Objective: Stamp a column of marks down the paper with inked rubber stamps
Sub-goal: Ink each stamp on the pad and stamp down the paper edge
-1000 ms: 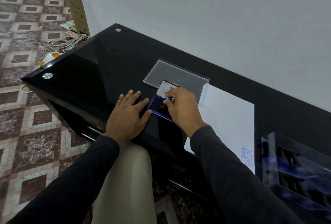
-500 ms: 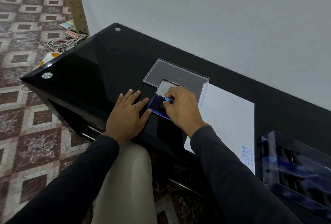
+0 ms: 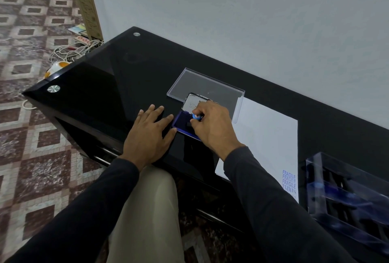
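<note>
Your right hand (image 3: 212, 124) pinches a blue-handled stamp (image 3: 196, 117) over the ink pad (image 3: 182, 122); your left hand (image 3: 148, 134), fingers straight, lies flat on the table (image 3: 117, 86) just beside the pad.

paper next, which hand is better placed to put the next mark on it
Right. The right hand already pinches the stamp on the ink pad, beside the paper; the left hand lies flat on the table.

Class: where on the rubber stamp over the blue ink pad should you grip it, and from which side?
Pinch the light blue knob on top of the stamp, coming from above, as the right hand does. Its face points down at the ink pad, so only the top is free.
</note>
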The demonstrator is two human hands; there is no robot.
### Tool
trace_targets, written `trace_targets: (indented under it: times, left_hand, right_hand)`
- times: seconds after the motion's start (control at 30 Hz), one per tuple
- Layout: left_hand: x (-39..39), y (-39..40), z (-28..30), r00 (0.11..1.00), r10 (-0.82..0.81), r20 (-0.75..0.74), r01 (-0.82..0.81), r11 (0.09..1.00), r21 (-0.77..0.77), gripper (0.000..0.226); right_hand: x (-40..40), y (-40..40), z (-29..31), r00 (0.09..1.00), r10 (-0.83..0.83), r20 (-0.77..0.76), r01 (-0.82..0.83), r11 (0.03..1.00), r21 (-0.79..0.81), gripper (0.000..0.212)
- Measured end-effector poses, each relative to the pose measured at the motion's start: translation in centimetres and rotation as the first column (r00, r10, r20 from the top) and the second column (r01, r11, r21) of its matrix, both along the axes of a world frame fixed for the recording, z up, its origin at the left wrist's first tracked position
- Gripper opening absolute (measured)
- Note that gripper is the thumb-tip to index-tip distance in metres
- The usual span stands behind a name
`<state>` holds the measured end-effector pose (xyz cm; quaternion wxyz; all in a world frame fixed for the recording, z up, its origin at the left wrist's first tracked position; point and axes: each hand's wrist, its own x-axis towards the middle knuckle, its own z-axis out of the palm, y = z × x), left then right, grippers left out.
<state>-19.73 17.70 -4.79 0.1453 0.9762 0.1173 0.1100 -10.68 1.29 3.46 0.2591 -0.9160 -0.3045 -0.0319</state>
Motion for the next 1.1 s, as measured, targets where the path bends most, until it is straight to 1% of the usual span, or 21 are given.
trace_targets:
  times: [0.1,0.2,0.37,0.5,1.1]
  left_hand:
    - [-0.06,0.04,-0.06,1.0,0.0,0.015,0.0,1.0,-0.001,0.057]
    - [-0.08,0.07,-0.21,1.0,0.005,0.024,-0.005,1.0,0.001,0.063]
    - [-0.01,0.12,-0.31,1.0,0.005,0.022,-0.005,1.0,0.007,0.06]
    - [-0.02,0.1,-0.34,1.0,0.009,0.017,-0.01,1.0,0.016,0.055]
    - [0.07,0.03,-0.21,1.0,0.014,0.004,-0.014,1.0,0.009,0.056]
  right_hand:
    - [0.04,0.02,0.03,1.0,0.001,0.021,-0.001,1.0,0.002,0.009]
    - [0.18,-0.02,0.13,0.999,0.013,0.043,-0.013,1.0,-0.003,0.01]
    - [0.19,-0.11,0.42,0.999,0.015,0.031,-0.015,1.0,-0.003,0.014]
    - [-0.04,-0.22,0.45,1.0,0.006,0.018,-0.006,1.0,0.024,0.011]
    - [-0.42,-0.3,0.62,1.0,-0.004,0.006,0.004,0.999,0.033,0.011]
